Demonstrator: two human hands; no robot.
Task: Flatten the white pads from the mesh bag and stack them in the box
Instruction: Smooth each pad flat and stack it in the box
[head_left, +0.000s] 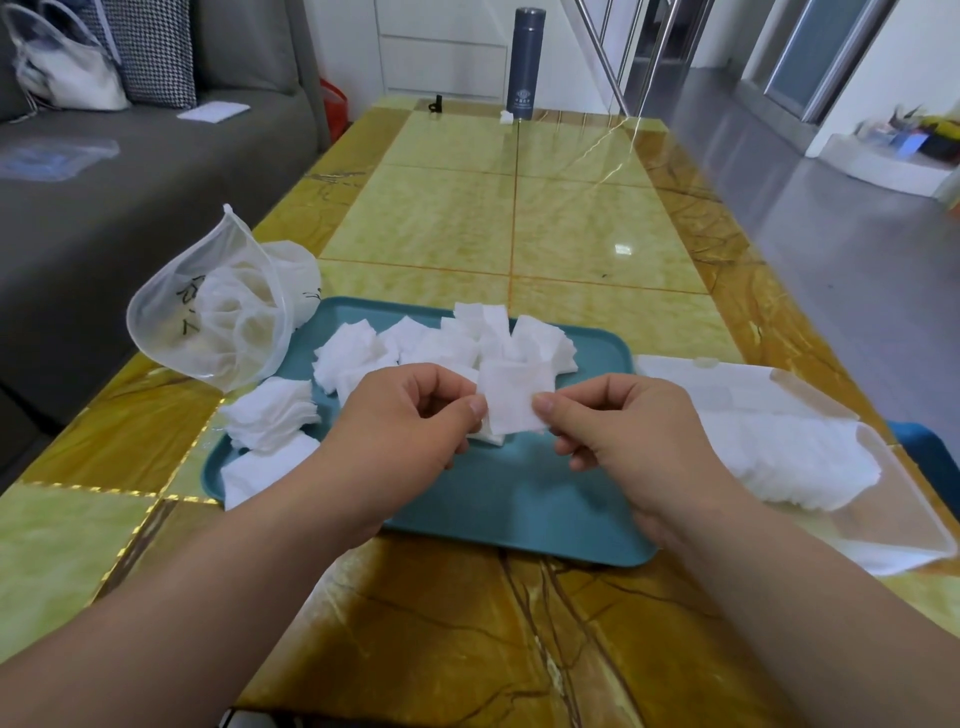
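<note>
Head view, square white cotton pad (514, 397) at frame centre above teal plastic tray (519, 499), left hand (410, 421) and right hand (623, 431) pinching its side edges, clear plastic box (883, 499) right, translucent mesh bag (218, 312) left.

Both forearms are bare as far as they show, as are the left hand (410, 421) and right hand (628, 436) (thumbnails short and plain, the only nails showing).
</note>
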